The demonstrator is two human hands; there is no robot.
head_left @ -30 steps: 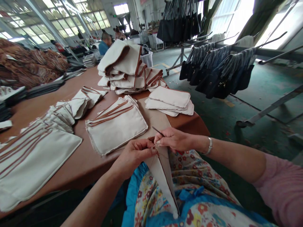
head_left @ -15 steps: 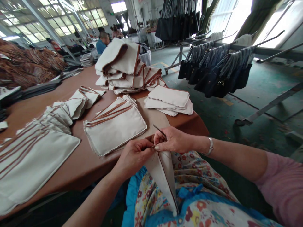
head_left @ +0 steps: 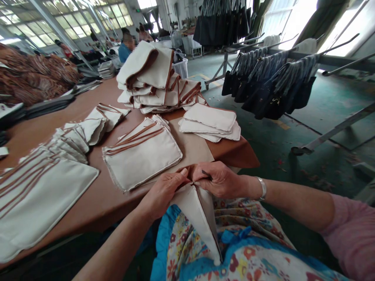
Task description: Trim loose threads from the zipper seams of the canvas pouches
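Two bare hands grip a cream fabric piece (head_left: 190,207) with brown edging at lower center, above a flowered apron (head_left: 249,249). The left hand (head_left: 168,189), fingers closed, pinches its top edge; the right hand (head_left: 218,179), curled nearly shut, holds the fabric and a thin dark tool (head_left: 206,174). Cream pouches (head_left: 143,162) lie on the brown table (head_left: 117,195), left of center.

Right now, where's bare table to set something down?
Brown tabletop between left pouch row and middle stack; tan sheet between middle stack and small right stack. Crowded: around the far pile, and the near edge by left hand and right hand.
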